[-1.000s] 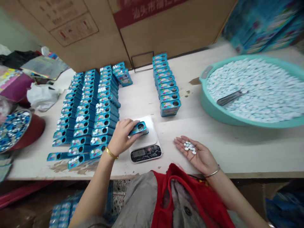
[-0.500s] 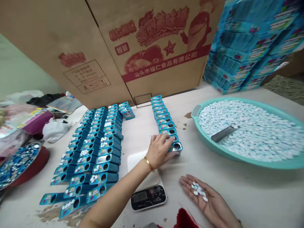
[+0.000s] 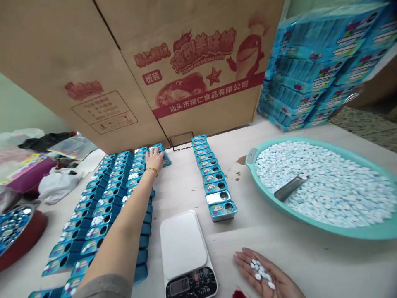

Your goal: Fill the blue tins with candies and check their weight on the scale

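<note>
My left hand [image 3: 154,160] reaches far over the table, its fingers curled over a blue candy tin [image 3: 166,160] at the back, near the cardboard box. In front of me my right hand [image 3: 268,274] lies palm up, cupping several small white candies [image 3: 261,271]. A row of blue tins [image 3: 216,187] with round holes on top runs between my hands. My left forearm passes over the larger group of blue tins [image 3: 105,193]; loose white candies lie on several of their tops, and the arm hides some of them.
A kitchen scale [image 3: 183,244] sits between the tin groups. On the right is a turquoise basin [image 3: 263,186] of white candies with a metal scoop [image 3: 290,188]. Wrapped tin packs [image 3: 307,78] and a large cardboard box [image 3: 198,95] stand behind. A red bowl [image 3: 34,234] is at left.
My left hand has left the near end of the middle row and moved left and away to the back tins. My right hand still holds the candies. The view has shifted slightly.
</note>
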`<state>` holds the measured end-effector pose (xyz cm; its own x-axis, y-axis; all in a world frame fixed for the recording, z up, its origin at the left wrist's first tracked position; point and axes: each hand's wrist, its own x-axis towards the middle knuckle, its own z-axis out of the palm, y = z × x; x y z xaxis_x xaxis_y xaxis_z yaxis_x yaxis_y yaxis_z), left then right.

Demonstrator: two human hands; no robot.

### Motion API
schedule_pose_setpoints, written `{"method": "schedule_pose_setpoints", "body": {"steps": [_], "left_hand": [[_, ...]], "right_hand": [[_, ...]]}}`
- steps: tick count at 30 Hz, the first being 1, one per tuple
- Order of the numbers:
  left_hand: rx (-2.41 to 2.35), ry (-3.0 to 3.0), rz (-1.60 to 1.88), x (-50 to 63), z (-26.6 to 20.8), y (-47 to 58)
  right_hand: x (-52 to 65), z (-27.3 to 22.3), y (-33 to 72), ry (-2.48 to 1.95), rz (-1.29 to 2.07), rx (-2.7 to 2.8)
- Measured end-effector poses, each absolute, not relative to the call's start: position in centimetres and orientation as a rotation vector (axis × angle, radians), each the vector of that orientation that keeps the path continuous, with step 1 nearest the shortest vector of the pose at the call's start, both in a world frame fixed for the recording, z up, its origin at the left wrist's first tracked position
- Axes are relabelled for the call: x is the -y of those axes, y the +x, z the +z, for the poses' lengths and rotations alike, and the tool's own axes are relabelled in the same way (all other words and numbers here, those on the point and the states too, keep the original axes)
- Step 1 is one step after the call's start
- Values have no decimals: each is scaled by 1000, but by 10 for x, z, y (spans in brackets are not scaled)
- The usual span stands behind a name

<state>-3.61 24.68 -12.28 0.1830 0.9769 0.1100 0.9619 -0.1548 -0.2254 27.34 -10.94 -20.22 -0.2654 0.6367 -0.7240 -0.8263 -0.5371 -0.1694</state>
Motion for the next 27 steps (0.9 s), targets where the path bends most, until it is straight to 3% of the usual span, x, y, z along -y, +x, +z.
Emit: {"method": "schedule_pose_setpoints", "body": {"steps": [8, 15, 20, 27], "left_hand": [[1631, -2360, 260, -210, -101, -22], [1345, -2615, 484, -65, -53, 12], [1290, -2735, 637, 11, -59, 35], [1328, -2780, 225, 45, -52, 42]], "right_hand": [[114, -204, 274, -911, 1909, -233], [121, -204, 275, -917, 1911, -262], [129, -183, 267, -932, 2017, -202], [149, -162, 247, -869, 2153, -167]]}}
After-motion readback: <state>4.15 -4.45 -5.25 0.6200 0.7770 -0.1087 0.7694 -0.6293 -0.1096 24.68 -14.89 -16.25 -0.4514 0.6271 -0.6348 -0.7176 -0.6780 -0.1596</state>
